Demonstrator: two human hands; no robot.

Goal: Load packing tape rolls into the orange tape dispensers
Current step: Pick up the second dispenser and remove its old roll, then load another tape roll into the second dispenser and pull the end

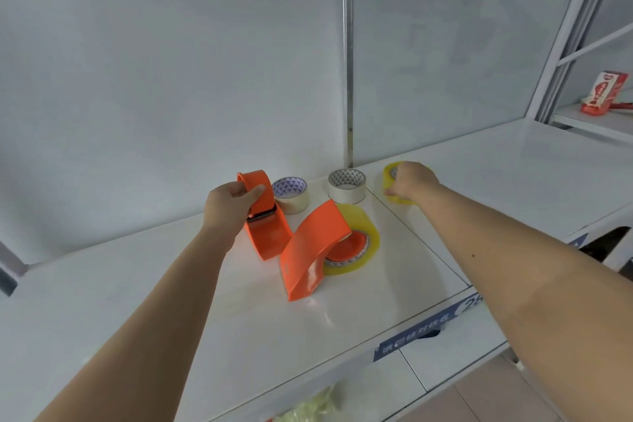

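A loaded orange dispenser (pixel 313 250) lies on the white surface (pixel 137 284); the left hand (pixel 230 205) clasps an empty dispenser (pixel 263 216), the right hand (pixel 412 181) closes around a yellow tape roll (pixel 390 178).

A packing or stockroom workstation is being suggested. A plain white worktop (pixel 513 161) is being set against bare pale wall panels (pixel 171 62), joined by a metal strip (pixel 348 44) rising beyond the fingertips. Blue printed labels (pixel 428 322), one carrying a number, are being displayed along the worktop's front edge, nearer than the fingers. White metal shelving (pixel 565 44) is being seen to the far right of the fingers, with a red and white carton (pixel 604 92) being kept on it. Several tape rolls (pixel 346 185) are being laid out close by the fingers.
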